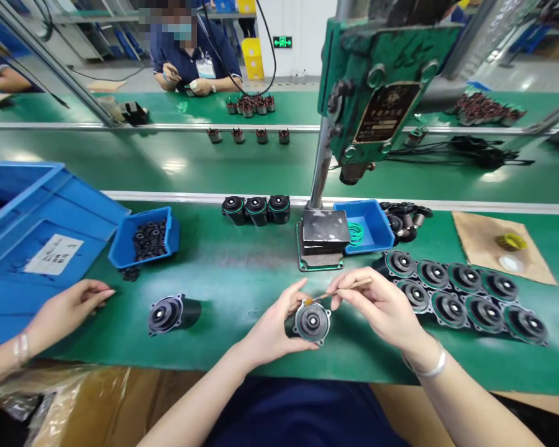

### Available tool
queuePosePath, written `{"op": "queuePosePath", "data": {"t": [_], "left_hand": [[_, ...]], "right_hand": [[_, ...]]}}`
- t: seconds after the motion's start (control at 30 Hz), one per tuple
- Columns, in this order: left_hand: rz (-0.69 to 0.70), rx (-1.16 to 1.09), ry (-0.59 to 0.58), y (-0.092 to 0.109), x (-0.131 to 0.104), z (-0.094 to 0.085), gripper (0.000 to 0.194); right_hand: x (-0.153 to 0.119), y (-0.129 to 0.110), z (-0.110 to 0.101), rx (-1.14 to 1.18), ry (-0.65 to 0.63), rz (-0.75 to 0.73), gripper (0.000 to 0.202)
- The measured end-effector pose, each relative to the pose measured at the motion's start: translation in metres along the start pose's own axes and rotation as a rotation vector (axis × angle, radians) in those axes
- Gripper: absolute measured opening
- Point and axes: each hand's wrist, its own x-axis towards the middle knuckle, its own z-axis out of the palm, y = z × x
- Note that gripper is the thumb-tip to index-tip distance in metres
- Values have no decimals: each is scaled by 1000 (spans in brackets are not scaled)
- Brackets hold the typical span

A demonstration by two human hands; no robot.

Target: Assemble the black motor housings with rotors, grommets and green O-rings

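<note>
My left hand (274,326) is wrapped round a motor housing (312,321), a black round body whose flanged face is turned up toward me. Between the fingers of my right hand (377,304) is a thin wooden-handled brush (354,286), its yellowish tip touching the rim of that housing. A green ring shows around part of the rim. Left of my hands, another motor housing (168,314) lies on its side on the green bench. Several more flanged motor housings (451,307) stand in two rows to the right.
A press (377,93) rises ahead over its metal base block (326,230). Beside it is a blue bin (375,226) with green rings. Blue bins (170,233) stand left, near a co-worker's hand (74,310). Cardboard (503,245) bears a yellow tape roll (511,241). Another person (200,56) sits opposite.
</note>
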Motion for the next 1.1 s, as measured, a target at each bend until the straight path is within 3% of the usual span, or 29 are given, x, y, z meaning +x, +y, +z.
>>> {"op": "queuePosePath", "data": {"t": [0.23, 0.53, 0.67, 0.8, 1.1], "left_hand": [[21, 5, -26, -4, 0, -3, 106], [71, 59, -20, -6, -1, 1, 106], [104, 60, 58, -7, -5, 11, 103], [99, 104, 166, -11, -8, 25, 102], [75, 279, 342, -15, -15, 47, 102]], "right_hand": [[10, 0, -7, -133, -140, 51, 8], [12, -25, -3, -673, -235, -109, 8], [-5, -36, 2, -769, -251, -209, 14], [-26, -44, 8, -829, -246, -204, 13], [-57, -41, 38, -750, -104, -207, 9]]}}
